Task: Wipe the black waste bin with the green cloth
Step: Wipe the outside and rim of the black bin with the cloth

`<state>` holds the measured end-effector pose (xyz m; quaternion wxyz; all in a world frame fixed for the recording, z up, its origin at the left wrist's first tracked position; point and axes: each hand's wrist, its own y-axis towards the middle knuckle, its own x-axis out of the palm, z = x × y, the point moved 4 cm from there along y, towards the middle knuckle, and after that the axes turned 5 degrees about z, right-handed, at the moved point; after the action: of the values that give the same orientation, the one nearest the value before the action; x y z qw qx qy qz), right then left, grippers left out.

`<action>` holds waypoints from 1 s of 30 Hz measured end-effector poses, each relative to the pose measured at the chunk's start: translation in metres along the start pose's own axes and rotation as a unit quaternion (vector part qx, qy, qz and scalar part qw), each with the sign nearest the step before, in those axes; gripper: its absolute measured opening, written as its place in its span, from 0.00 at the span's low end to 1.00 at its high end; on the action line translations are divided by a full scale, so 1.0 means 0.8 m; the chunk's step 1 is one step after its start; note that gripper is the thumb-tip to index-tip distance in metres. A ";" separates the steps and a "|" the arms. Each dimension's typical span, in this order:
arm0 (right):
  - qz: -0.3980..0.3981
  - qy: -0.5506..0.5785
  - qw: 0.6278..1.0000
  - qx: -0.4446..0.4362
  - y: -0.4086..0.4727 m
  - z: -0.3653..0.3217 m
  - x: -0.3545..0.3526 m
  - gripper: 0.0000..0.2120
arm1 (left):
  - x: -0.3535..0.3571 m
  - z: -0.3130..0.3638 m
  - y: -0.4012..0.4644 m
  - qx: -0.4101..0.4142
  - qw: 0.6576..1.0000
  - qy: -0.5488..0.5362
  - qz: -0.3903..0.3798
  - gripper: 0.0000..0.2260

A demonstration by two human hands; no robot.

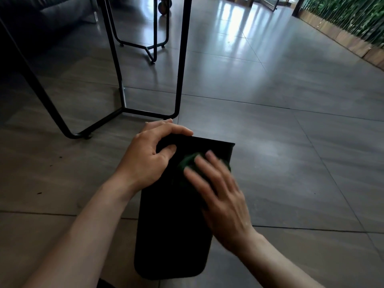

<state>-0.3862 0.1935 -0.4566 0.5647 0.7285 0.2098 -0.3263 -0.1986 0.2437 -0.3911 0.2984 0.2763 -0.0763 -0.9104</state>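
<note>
The black waste bin (172,229) lies on its side on the grey tiled floor, its rounded base toward me and its far edge pointing away. My left hand (149,156) grips the bin's far left corner, thumb on the upper face. My right hand (220,196) lies flat on the bin's upper face and presses the dark green cloth (190,163) against it. Only a bunched part of the cloth shows past my fingertips. The right hand is motion-blurred.
A black metal table frame (178,65) stands just beyond the bin, its foot bar close to my left hand. A second frame (154,48) stands farther back. A dark sofa (41,15) sits at upper left, a planter wall (353,28) at upper right.
</note>
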 end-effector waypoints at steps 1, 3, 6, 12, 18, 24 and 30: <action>0.026 0.005 0.999 0.038 0.016 0.005 -0.002 0.21 | 0.001 0.001 0.001 0.002 1.000 -0.001 -0.002 0.22; 0.044 0.014 0.997 0.068 0.027 0.006 0.001 0.21 | 0.002 0.001 0.001 0.005 1.000 0.003 -0.001 0.22; 0.014 0.006 1.000 0.025 0.003 -0.007 0.012 0.22 | 0.001 -0.004 0.002 0.004 1.000 0.006 0.010 0.22; -0.086 -0.045 0.980 -0.172 -0.095 -0.039 0.027 0.20 | -0.009 -0.020 0.002 -0.012 0.999 0.007 0.031 0.21; -0.050 0.006 0.998 -0.026 -0.057 -0.011 -0.004 0.19 | -0.011 -0.019 0.002 -0.005 0.999 0.016 0.043 0.21; 0.041 -0.002 0.997 0.068 0.020 0.012 -0.008 0.22 | -0.006 -0.021 0.003 -0.007 0.999 0.004 0.038 0.21; -0.072 -0.023 0.995 -0.065 -0.089 -0.022 0.005 0.16 | -0.018 -0.035 0.004 -0.016 0.998 0.014 0.057 0.21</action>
<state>-0.4272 0.2294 -0.5058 0.5906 0.6655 0.2691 -0.3685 -0.1723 0.2501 -0.4067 0.3549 0.2799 -0.0732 -0.8890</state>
